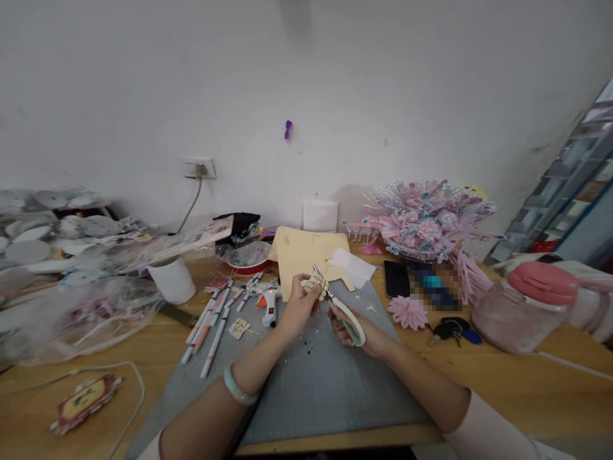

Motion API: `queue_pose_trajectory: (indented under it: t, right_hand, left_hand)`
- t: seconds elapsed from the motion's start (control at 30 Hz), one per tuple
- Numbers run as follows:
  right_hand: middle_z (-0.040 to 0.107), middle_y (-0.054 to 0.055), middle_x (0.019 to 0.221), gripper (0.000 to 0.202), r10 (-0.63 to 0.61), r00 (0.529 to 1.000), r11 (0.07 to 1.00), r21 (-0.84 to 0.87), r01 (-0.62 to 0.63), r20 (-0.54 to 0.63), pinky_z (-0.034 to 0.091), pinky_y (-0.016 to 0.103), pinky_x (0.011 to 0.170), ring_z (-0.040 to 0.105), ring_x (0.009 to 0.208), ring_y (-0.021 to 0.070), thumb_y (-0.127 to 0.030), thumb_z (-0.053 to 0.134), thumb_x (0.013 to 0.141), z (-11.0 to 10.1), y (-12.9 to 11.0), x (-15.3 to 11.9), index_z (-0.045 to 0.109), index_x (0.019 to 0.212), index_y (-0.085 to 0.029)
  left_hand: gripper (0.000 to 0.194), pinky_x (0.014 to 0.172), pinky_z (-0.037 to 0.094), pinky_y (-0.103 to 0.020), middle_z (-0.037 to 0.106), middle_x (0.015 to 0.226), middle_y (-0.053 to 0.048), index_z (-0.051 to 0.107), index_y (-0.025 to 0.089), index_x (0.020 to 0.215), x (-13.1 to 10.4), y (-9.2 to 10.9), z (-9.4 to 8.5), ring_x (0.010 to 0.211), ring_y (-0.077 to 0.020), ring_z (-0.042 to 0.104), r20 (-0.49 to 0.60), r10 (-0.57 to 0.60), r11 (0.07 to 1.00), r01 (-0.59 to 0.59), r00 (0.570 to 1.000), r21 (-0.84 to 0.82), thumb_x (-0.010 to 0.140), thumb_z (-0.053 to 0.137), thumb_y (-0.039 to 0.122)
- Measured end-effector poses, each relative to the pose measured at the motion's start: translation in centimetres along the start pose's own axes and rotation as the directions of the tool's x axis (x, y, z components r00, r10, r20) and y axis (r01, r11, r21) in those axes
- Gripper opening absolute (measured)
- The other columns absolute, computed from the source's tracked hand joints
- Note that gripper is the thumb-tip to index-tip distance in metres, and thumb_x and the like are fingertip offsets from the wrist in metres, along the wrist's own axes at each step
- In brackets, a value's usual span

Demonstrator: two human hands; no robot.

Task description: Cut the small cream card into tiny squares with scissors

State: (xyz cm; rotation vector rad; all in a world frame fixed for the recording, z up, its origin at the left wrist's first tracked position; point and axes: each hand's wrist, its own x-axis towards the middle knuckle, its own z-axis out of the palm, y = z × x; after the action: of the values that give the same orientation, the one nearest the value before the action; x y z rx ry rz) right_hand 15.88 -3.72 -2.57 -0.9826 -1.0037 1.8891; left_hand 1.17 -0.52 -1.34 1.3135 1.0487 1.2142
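Note:
My left hand [305,300] pinches a small cream-coloured cutout with dark outlines [315,285], held above the grey cutting mat [330,390]. White-handled scissors [352,322] are gripped in my right hand [341,326], with the blades pointing up and left against the cutout's right edge. Whether the blades are biting into it is too small to tell. Behind both hands lies a tan sheet of card [306,249] with a notched lower edge. A similar outlined piece [239,328] rests on the mat to the left.
Left of my hands are several markers [215,338] and a white glue gun [271,308]. Plastic-wrapped supplies crowd the far left. On the right stand a pink beaded headdress [426,220], a phone [396,279], keys [450,330] and a pink-lidded jar [522,313].

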Motion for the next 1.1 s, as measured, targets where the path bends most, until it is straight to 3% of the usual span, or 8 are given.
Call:
queue_pose_trajectory:
  t: [0.8, 1.1]
  right_hand:
    - [0.038, -0.009, 0.05, 0.049, 0.029, 0.999, 0.999, 0.036, -0.03, 0.028, 0.02, 0.014, 0.034, 0.03, 0.039, 0.0017, -0.053, 0.077, 0.052, -0.7, 0.4, 0.5, 0.053, 0.075, -0.016]
    - [0.038, -0.01, 0.05, 0.05, 0.024, 1.0, 0.999, 0.03, -0.025, 0.019, 0.019, 0.014, 0.033, 0.031, 0.037, 0.0011, -0.051, 0.079, 0.05, -0.5, 0.1, 0.4, 0.052, 0.073, -0.016]
  left_hand:
    - [0.045, 0.04, 0.03, -0.017, 0.045, 0.046, 0.012, 0.035, 0.021, 0.096, 0.0, 0.3, 0.1, 0.036, -0.0085, 0.041, -0.008, 0.011, 1.0, -0.011, 1.0, -0.025, 0.068, 0.059, 0.046]
    - [0.036, 0.04, 0.032, -0.018, 0.044, 0.045, 0.012, 0.041, 0.02, 0.094, -0.1, 0.6, -0.3, 0.037, -0.0092, 0.043, -0.025, 0.028, 0.999, -0.029, 0.999, -0.016, 0.069, 0.059, 0.037]
